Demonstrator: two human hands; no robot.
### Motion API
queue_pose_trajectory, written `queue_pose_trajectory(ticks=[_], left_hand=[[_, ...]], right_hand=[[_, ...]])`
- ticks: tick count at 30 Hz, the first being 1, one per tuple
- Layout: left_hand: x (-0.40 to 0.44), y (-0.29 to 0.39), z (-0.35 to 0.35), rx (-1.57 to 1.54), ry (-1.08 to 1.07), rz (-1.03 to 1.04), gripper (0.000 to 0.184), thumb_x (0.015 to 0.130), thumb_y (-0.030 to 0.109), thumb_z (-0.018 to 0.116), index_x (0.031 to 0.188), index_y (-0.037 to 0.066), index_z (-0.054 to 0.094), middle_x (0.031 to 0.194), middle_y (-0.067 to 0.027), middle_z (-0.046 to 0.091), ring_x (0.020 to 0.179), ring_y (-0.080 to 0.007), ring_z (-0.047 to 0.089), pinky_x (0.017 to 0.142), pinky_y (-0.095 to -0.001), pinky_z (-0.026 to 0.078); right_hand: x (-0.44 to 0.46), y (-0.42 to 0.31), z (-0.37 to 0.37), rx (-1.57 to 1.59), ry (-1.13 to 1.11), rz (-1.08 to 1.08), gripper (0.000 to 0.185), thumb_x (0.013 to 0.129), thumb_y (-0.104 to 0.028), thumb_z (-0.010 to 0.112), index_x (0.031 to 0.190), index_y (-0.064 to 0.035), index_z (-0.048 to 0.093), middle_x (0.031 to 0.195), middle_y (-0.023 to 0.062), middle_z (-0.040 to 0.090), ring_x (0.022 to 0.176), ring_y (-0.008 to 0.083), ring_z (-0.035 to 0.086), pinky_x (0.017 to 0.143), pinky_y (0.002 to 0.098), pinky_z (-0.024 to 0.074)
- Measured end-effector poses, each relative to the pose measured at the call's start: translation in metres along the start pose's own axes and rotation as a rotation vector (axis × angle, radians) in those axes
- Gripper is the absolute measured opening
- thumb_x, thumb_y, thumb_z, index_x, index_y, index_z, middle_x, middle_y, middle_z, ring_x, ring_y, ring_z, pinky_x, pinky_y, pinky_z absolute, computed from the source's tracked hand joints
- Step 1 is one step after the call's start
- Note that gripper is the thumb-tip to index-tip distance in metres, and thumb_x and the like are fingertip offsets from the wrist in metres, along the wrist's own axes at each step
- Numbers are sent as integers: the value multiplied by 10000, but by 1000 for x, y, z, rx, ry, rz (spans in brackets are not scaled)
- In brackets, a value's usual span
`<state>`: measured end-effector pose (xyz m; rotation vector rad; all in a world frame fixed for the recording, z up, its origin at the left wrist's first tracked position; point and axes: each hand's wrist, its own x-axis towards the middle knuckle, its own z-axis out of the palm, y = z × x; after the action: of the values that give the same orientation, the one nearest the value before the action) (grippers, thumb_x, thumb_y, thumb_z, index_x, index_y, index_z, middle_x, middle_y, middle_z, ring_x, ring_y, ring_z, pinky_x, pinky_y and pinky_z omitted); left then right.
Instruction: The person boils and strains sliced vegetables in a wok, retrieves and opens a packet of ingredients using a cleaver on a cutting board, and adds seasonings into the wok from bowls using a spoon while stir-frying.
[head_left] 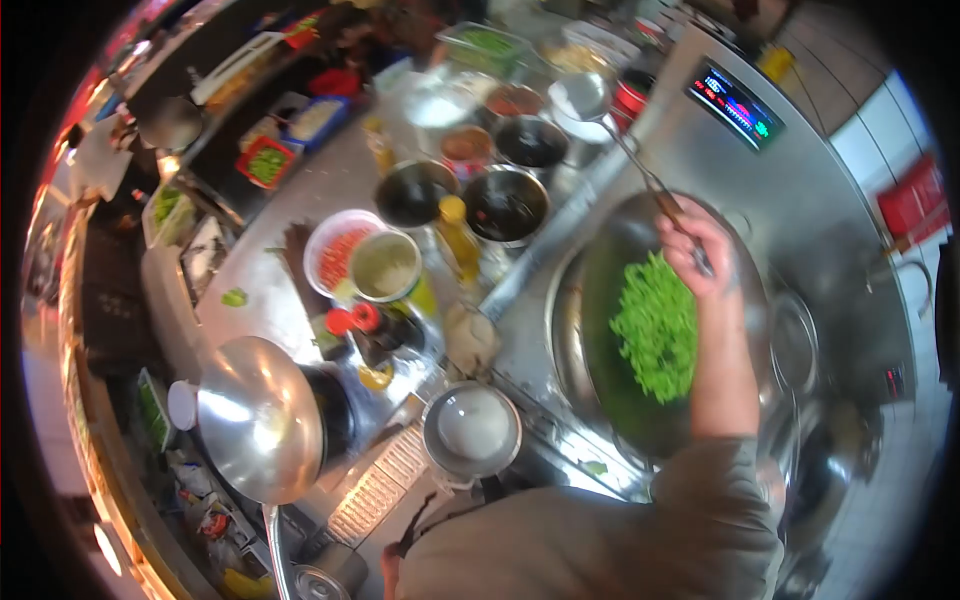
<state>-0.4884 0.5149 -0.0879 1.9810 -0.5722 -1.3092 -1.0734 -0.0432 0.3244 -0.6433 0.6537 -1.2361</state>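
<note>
My right hand (697, 250) is closed around the handle of a long ladle (640, 165). The ladle's bowl (582, 98) is over the containers at the back of the counter. Below my right forearm, a large wok (720, 400) holds a heap of chopped green vegetables (655, 330), partly hidden by the arm. Of my left hand (390, 572), only a sliver of skin shows at the bottom edge beside my body; its fingers are hidden.
Dark-filled pots (507, 205), an oil bottle (456, 240) and a bowl of pinkish-red bits (338, 250) stand left of the wok. A metal pot (472, 430) sits in front of me. Another wok (262, 420) is at left. A lit control panel (735, 103) is behind.
</note>
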Motion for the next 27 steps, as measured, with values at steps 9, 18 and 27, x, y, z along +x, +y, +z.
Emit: queue_pose_trajectory(ticks=[9, 18, 27], left_hand=[[69, 1, -26, 390, -185, 111, 287, 754, 109, 666, 1011, -11, 621, 913, -123, 648, 849, -210, 613, 762, -318, 490], [27, 173, 35, 346, -100, -232, 345, 764, 88, 654, 1074, 12, 524, 849, -112, 597, 719, -204, 607, 538, -306, 452], [-11, 183, 66, 115, 11, -282, 373, 778, 151, 631, 1108, 7, 535, 870, -141, 607, 740, -217, 613, 576, -307, 470]], right_hand=[[-290, 18, 16, -685, 709, -43, 547, 696, 54, 569, 1225, 0, 442, 682, 86, 548, 397, 86, 434, 328, 212, 319], [-290, 74, 1, -556, 743, -277, 473, 763, 38, 511, 1224, -25, 425, 676, 73, 514, 421, 85, 433, 339, 210, 338], [-32, 53, 69, -283, 185, -13, 407, 783, 22, 524, 1177, -35, 439, 673, 99, 490, 469, 114, 432, 390, 237, 341]])
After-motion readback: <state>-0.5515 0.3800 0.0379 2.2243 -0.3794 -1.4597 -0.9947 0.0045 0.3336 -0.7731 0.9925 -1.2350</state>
